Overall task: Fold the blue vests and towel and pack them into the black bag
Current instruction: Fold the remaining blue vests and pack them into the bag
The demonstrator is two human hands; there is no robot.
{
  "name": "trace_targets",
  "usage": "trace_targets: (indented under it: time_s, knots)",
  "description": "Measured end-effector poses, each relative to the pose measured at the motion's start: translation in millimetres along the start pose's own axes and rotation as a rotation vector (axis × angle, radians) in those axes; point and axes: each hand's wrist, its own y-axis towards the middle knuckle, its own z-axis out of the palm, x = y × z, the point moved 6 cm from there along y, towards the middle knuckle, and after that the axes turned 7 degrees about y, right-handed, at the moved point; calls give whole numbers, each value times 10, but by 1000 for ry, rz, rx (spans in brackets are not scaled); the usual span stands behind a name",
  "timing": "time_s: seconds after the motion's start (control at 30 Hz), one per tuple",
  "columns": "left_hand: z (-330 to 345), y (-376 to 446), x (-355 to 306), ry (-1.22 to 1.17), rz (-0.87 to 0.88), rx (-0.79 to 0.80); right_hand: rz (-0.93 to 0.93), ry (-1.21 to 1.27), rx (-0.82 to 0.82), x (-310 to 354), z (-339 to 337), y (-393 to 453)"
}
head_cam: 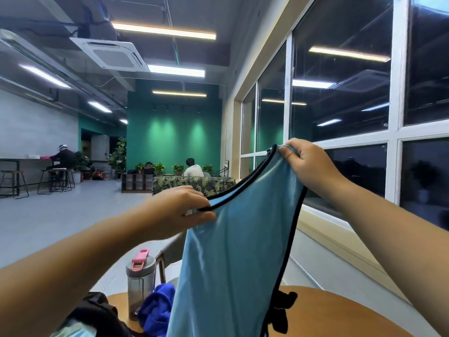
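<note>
Up in the air over the table (328, 310) hangs a light blue vest (230, 263), held at chest height and draping down until its lower part leaves the picture. Right hand (308, 164) pinches one shoulder strap high, fingers curled round the bunched fabric. Left hand (179, 210) grips the other strap lower, thumb under, fingers over the black-trimmed neckline. Straps well apart, so the neck edge is stretched in a slanted curve between the hands. Likely held this way to spread and straighten the vest before a fold; gravity pulls the body flat. Not yet folded.

Vest look: thin, smooth, slightly shiny cloth, black piping along neck and armhole edges, soft vertical wrinkles. Black ties or tabs (281, 310) dangle at its right side edge near the table. Should handle limp and slippery, so a pinch at both straps makes sense.

Below left of the vest, a darker blue cloth (158, 310) lies crumpled on the table, could be the towel or a second vest, cannot tell. Just beside it stands a grey bottle (141, 285) with a pink lid. Black bag (97, 312) sits at the bottom left edge, partly hidden by the left forearm; whether it is open, cannot tell. Something pale blue-green (73, 330) shows in front of it, unclear.

Beyond: big dark windows (340, 81) on the right, green wall, plants, two people seated far off.
</note>
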Motion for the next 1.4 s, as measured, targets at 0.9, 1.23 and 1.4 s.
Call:
trace_targets:
  time_s: [0.9, 1.23, 1.4]
  knots:
    - [-478, -224, 14, 88, -141, -117, -122, -405, 15, 553, -162, -7]
    - [-687, -283, -59, -71, -273, -201, -57, -108, -55, 559, -327, -33]
    - [-617, -337, -68, 33, -343, -14, -23, -133, 53, 503, -275, -134]
